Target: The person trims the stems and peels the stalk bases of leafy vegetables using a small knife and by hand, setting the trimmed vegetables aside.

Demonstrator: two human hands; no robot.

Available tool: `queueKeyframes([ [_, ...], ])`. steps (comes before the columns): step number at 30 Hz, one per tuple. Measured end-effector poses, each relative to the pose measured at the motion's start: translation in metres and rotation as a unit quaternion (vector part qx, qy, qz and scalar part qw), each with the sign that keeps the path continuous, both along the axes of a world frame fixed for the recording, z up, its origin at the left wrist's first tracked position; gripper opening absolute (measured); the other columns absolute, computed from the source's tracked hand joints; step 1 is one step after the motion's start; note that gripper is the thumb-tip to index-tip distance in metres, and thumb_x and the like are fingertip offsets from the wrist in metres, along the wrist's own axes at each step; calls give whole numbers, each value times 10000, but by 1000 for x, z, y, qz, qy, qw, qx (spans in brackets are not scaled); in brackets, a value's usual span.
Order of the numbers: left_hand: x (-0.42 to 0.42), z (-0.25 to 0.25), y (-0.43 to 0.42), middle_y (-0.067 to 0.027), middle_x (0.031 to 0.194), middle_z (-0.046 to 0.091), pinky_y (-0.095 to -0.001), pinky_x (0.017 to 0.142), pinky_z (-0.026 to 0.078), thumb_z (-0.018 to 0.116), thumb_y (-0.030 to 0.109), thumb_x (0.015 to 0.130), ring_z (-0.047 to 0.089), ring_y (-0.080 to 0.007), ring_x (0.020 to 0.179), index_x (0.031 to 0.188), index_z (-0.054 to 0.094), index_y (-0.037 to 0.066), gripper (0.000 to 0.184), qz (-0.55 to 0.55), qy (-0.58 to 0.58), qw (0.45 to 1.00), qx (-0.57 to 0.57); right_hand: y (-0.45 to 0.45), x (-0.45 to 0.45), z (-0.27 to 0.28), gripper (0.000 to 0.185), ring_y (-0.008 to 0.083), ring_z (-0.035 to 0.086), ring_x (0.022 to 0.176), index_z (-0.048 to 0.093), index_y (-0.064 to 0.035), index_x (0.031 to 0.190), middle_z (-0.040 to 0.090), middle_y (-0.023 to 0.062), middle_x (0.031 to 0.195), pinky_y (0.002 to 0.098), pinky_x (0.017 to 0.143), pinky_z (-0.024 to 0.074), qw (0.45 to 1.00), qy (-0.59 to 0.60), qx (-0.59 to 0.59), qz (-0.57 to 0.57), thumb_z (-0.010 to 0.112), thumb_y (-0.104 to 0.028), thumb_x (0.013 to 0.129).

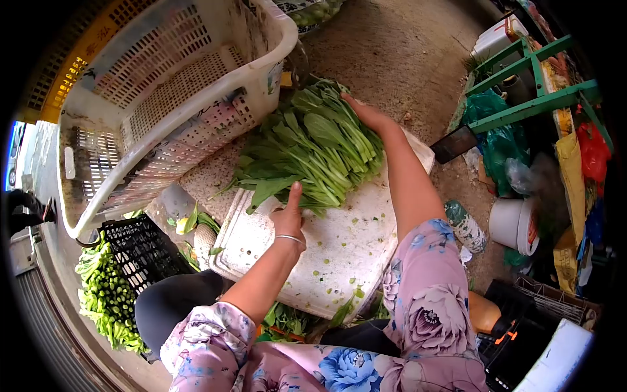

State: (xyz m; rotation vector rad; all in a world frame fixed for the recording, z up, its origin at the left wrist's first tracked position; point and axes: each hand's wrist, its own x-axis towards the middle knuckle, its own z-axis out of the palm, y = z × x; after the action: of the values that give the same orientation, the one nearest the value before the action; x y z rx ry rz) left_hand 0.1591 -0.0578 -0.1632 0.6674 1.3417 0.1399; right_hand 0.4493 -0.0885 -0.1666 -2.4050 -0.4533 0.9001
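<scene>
A large pile of leafy greens [313,147], with long pale stems, lies on the far part of a white foam board [326,255]. My right hand [367,116] is cupped against the far right edge of the pile, its fingertips partly hidden by leaves. At the near left edge of the greens is my left hand [287,219], with its thumb raised and apart; its other fingers are mostly hidden. A bracelet [290,239] circles that wrist. Small leaf scraps are scattered over the board's near half.
A big white plastic basket [176,144] stands tilted at the left. Below it, bundled green vegetables [111,297] lie beside a black crate [140,251]. On the right are a green metal frame [535,108], a white bucket [513,225] and a phone-like dark rectangle [455,144].
</scene>
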Motion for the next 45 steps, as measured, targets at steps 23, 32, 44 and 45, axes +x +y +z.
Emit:
queueKeyframes([
  [23,-23,3,-21,-145,1301,331,-336,1011,282,770,296,658,352,-258,1190,1343,118,17,986,18,-214,973,83,-69,-109,19,916,291,481,1124,480,32,1212,476,199,1239,374,956,351,966,223,51,-123,443,-730,705],
  [32,-66,41,-123,-190,1277,348,-329,999,275,716,247,731,376,-262,1149,1290,219,-55,807,15,-153,983,98,-135,-131,68,903,279,563,1004,523,79,1132,561,222,1101,333,883,424,974,217,-33,-64,485,-713,700],
  [44,-91,28,-104,-192,1411,188,-548,956,278,661,559,674,249,-333,1272,1346,169,-49,1030,-230,-6,965,-126,-168,-142,36,932,310,464,1146,455,-1,1241,463,196,1248,408,952,383,992,-41,-94,-77,499,-727,659],
  [45,-95,33,-102,-191,1420,166,-561,969,255,658,560,676,211,-347,1288,1356,150,-32,1035,-244,-8,958,-148,-173,-145,44,904,307,476,1134,470,0,1228,478,190,1235,409,950,387,990,-64,-74,-102,532,-702,661],
])
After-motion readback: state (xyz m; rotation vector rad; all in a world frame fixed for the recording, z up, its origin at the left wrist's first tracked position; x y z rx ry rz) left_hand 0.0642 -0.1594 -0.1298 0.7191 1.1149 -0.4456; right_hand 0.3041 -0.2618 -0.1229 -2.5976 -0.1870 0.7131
